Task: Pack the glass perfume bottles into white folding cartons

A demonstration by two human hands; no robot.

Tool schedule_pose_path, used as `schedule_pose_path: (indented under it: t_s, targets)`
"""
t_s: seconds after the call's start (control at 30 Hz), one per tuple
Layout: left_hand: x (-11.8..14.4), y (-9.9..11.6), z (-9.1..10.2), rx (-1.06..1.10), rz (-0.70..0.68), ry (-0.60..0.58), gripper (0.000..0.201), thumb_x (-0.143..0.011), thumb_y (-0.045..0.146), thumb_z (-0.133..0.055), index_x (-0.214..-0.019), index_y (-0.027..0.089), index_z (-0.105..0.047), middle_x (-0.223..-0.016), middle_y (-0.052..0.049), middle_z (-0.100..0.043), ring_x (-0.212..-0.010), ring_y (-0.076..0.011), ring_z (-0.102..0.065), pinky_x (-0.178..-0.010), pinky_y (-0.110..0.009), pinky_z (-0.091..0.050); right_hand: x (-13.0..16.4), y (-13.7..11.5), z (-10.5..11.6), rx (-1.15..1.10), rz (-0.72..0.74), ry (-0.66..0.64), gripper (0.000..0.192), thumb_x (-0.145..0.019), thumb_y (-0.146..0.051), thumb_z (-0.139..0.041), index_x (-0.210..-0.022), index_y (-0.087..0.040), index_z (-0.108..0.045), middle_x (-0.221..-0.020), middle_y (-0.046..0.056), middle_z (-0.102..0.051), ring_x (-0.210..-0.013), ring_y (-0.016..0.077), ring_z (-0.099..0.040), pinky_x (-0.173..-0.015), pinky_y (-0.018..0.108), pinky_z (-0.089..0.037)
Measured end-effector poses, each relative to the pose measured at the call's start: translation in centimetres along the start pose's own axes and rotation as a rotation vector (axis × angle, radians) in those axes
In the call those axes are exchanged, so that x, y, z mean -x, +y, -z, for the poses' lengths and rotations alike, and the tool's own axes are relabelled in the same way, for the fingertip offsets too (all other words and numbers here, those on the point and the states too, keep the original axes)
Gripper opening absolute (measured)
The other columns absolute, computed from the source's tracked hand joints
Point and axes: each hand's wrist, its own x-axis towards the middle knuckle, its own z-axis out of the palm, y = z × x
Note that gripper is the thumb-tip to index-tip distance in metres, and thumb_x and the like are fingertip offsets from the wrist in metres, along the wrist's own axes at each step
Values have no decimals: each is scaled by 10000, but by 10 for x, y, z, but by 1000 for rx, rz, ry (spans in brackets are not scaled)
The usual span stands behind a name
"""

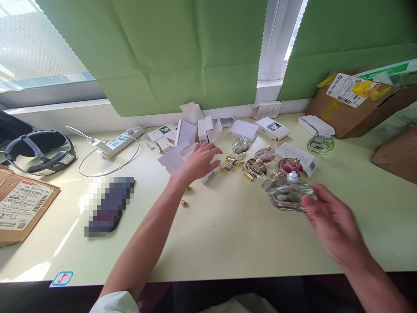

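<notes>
Between the thumb and fingers of my right hand [329,219] is a clear glass perfume bottle [289,195], lifted over the table. My left hand [202,161] reaches out over a white box [211,174], its fingers spread; whether it touches the box I cannot tell. Just right of those fingers lie several gold caps [239,162] and a silver one. Past them stand a clear bottle [240,145], a pink bottle [265,154], a dark bottle with a gold neck [256,168] and a red bottle [289,166].
White cartons [187,132] lie along the window sill. Brown cardboard boxes [358,104] stand at the right, another [26,208] at the left. A power strip [120,143], a black headset [39,152] and a blurred-out phone [112,206] occupy the left side. Another bottle [320,144] sits at the back right.
</notes>
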Motion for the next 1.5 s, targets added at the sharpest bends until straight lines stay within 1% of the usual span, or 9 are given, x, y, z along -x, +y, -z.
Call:
schedule_pose_path:
  t_s: [0.1,0.27,0.4,0.6,0.73,0.9,1.0,1.23,1.5]
  targets:
    - [-5,7,-22,-61,5,-82,317,-953,283,-441,-1195,175,-615,-1183,-102,-631,-1169,-263,-541,-1039,-410,-337,-8,4,-35,-201,-53,-209,386,-873,-473,-656,-1219,-314,-594,-964,12,-675,-842,175,-637,-798,295,-527]
    - [-5,12,-42,-106,22,-61,331,-931,167,-412,-1185,148,-623,-1164,-129,-643,-1125,-279,-562,-1018,-420,-348,-19,12,-70,-369,-109,-447,301,-902,-425,-642,-1162,-288,-574,-1115,31,-650,-978,179,-622,-866,318,-533]
    - [-5,8,-47,-113,25,-50,293,-936,211,-455,-1169,173,-629,-1204,-131,-619,-1113,-281,-569,-962,-411,-388,-30,19,-89,-316,-46,-477,373,-789,-365,-772,-1069,-272,-543,-1021,3,-630,-941,168,-617,-856,309,-536]
    - [-7,6,-47,-96,43,-32,276,-968,216,-417,-1003,151,-682,-1001,-137,-645,-998,-283,-590,-876,-414,-408,-53,31,-113,-235,18,-476,432,-777,-435,-759,-1075,-264,-496,-1004,22,-679,-884,190,-665,-803,342,-554]
    - [-5,3,-30,-64,48,5,348,-1013,247,-334,-1182,165,-628,-1105,-132,-598,-1074,-271,-549,-902,-414,-400,-61,31,-127,-181,72,-484,463,-799,-436,-740,-1183,-250,-561,-1119,52,-686,-998,221,-661,-901,379,-521]
    - [5,9,7,292,123,115,344,-1039,337,-318,-1113,203,-625,-1071,-86,-576,-1028,-202,-561,-905,-355,-440,-68,27,-136,-115,123,-538,420,-806,-423,-741,-1172,-249,-631,-1099,37,-708,-1027,241,-646,-937,393,-488]
    - [21,21,13,569,173,204,266,-1025,370,-395,-1089,222,-607,-1076,-58,-626,-968,-159,-585,-844,-306,-477,-68,28,-135,-95,124,-552,400,-833,-439,-711,-1178,-253,-632,-1092,30,-714,-1018,244,-649,-919,393,-492]
    - [68,43,-31,1071,294,473,224,-939,356,-607,-1125,240,-658,-1055,-46,-712,-1040,-173,-648,-924,-333,-502,-68,31,-129,-68,168,-573,404,-846,-462,-699,-1194,-274,-614,-1124,18,-711,-1056,249,-648,-932,406,-499]
    - [75,58,-52,1174,237,540,170,-960,246,-584,-1117,234,-647,-1154,-54,-715,-1145,-184,-634,-971,-362,-508,-68,30,-129,-102,240,-590,382,-862,-423,-692,-1223,-314,-636,-1236,12,-676,-1170,254,-616,-996,418,-495]
